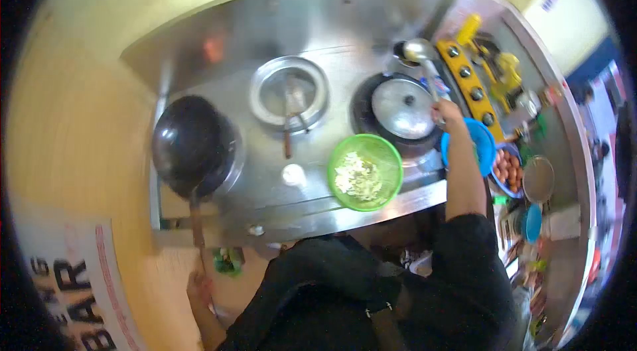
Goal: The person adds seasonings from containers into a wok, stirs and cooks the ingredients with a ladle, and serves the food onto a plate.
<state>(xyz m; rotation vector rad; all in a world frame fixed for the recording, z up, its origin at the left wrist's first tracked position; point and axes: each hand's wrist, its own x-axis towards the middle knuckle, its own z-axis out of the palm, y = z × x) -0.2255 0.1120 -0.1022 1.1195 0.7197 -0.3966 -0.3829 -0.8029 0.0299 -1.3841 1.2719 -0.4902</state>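
On the left, my left hand (pixel 199 288) is closed around the end of the long handle of a dark wok (pixel 189 145). The wok sits over the left burner, where a pale metal rim shows beside it. My right hand (pixel 448 114) grips the handle of a metal ladle (pixel 419 50), whose bowl is beside a small dark container (pixel 403 54) at the back right. Just left of that hand, a domed metal lid (pixel 403 109) covers a large pot (pixel 361 112). A green bowl (pixel 365 192) with chopped pale food stands at the counter's front edge.
A metal ring-rimmed pan (pixel 264 102) holds a spatula-like tool (pixel 288 135). Near my right forearm are a blue basin (pixel 481 145) and a bowl of eggs (pixel 509 172). A yellow stove panel with knobs (pixel 474 89) runs along the right. A metal backsplash (pixel 239 32) bounds the rear.
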